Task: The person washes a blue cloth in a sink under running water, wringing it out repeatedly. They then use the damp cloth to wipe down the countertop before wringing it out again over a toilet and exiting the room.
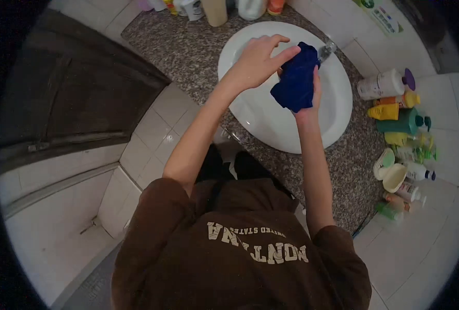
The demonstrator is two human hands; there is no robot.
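The right hand's [316,93] fingers grasp the dark blue cloth [297,77] inside the basin's [338,116] rim, probably so drips miss the worktop [178,51]; the left hand's [258,61] fingers spread loosely, thumb at the cloth's edge.

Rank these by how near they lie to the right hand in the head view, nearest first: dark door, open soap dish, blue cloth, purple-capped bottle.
From the right hand:
1. Blue cloth: in that hand.
2. Purple-capped bottle: right, on the counter.
3. Open soap dish: right, lower in the picture.
4. Dark door: far left.
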